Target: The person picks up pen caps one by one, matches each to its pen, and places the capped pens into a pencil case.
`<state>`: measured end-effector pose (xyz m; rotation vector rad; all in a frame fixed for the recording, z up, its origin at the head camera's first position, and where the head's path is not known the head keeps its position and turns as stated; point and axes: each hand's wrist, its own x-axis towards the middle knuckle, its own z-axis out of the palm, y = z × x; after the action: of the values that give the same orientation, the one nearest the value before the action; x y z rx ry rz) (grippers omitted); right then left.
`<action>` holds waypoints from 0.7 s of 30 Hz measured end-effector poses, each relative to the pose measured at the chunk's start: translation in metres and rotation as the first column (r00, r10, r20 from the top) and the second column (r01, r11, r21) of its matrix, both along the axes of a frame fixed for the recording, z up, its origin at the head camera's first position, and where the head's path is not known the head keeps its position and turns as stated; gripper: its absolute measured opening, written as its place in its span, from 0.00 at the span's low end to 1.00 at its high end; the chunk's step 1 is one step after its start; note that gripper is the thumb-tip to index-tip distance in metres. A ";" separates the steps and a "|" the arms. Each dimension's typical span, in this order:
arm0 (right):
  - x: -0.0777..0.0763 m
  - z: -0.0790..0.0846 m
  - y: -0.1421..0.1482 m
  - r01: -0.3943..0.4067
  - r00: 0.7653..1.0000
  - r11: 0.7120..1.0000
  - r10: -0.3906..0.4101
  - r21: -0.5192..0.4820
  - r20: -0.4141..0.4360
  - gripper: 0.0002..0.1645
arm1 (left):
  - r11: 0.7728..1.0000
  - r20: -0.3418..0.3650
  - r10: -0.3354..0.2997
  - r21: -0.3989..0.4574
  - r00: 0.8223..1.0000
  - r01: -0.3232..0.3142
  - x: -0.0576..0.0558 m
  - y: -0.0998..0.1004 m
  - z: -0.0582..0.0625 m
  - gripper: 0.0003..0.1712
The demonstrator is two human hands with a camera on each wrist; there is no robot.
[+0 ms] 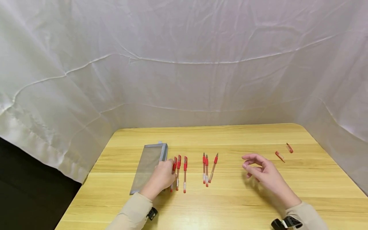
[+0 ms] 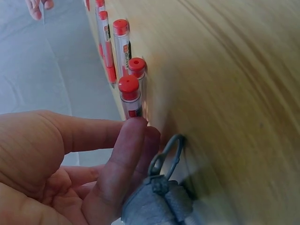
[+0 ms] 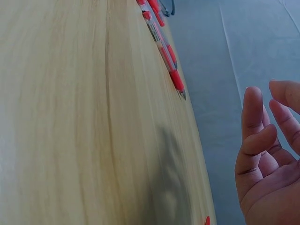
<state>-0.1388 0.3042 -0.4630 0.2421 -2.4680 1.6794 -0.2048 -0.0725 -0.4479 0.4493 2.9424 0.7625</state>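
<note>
From my end, the left hand (image 1: pixel 162 174) seems to pinch the leftmost pen (image 1: pixel 175 162), beside the pouch (image 1: pixel 146 164); crowding could knock the neighbouring pen (image 1: pixel 179 163) rolling. The right hand (image 1: pixel 266 172) hovers empty, loosely curved.

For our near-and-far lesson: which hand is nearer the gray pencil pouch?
Left. The left hand is at the right edge of the gray pencil pouch; the right hand is farther right, beyond the uncapped red pens.
</note>
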 end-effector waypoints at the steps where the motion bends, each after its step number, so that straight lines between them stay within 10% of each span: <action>1: 0.000 0.000 0.001 0.002 1.000 1.000 -0.002 0.002 -0.001 0.21 | 1.000 0.006 0.000 0.003 1.000 0.000 0.000 0.000 0.000 0.09; 21: 0.001 0.000 0.015 0.005 1.000 1.000 -0.005 0.011 -0.019 0.16 | 1.000 0.034 -0.010 0.000 0.999 0.010 -0.003 0.001 -0.001 0.10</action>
<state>-0.1374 0.3190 -0.4632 0.2518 -2.4632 1.6543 -0.2079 -0.0715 -0.4490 0.4465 2.9069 0.7614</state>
